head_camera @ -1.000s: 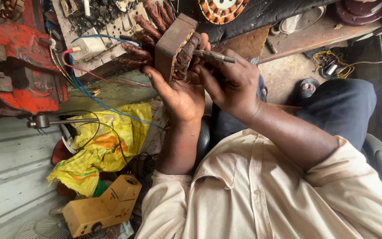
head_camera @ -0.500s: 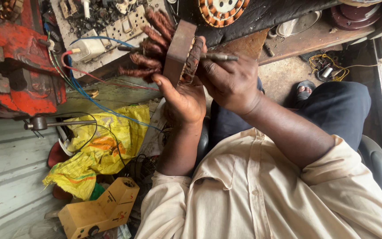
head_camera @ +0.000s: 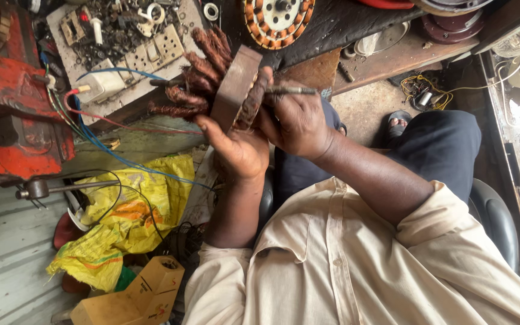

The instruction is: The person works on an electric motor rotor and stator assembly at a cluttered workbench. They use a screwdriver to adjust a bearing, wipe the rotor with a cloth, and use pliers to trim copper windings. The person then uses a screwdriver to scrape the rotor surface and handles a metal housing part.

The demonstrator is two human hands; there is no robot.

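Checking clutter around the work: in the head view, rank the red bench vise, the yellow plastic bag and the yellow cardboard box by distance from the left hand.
From the left hand:
1. Yellow plastic bag, lower left of it.
2. Red bench vise, far left.
3. Yellow cardboard box, bottom left.
The vise and box are fairly close in distance.

A cluttered repair shop seen from above: a red bench vise (head_camera: 13, 120) sits at the left edge, its steel handle bar (head_camera: 61, 188) jutting out just below. Beside it, a grimy tray of small parts (head_camera: 121, 36) rests on the dark desk (head_camera: 344, 24), with a white plug (head_camera: 100, 84) trailing red and blue wires (head_camera: 109, 144). A round motor stator with orange-copper windings (head_camera: 277, 18) lies at the top of the desk. A crumpled yellow plastic bag (head_camera: 127, 222) and a yellow cardboard box (head_camera: 133, 298) lie on the floor, near a corrugated metal sheet (head_camera: 1, 259). A sandalled foot (head_camera: 397, 123) rests on the ground.
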